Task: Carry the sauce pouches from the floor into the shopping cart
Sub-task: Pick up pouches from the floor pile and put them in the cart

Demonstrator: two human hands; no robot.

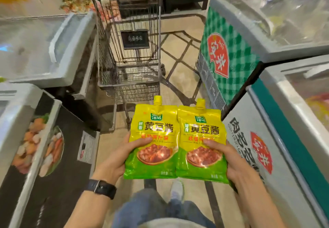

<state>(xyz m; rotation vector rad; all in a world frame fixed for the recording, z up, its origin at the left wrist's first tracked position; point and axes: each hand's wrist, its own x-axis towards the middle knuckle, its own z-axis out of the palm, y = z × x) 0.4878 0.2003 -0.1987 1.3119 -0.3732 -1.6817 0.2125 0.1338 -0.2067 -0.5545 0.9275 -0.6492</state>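
Two yellow and green sauce pouches with spout caps are held side by side at waist height. My left hand (117, 158) grips the left pouch (154, 129) from its lower left, thumb on the front. My right hand (229, 158) grips the right pouch (203, 131) from its lower right in the same way. The wire shopping cart (130, 53) stands straight ahead in the aisle, beyond the pouches, and its basket looks empty apart from a dark sign panel.
Chest freezers line both sides: grey ones on the left (44, 55), a green checked one (235, 49) and a white one with red logos (267, 147) on the right. The tiled aisle between them is narrow. My legs and one shoe (177, 188) show below the pouches.
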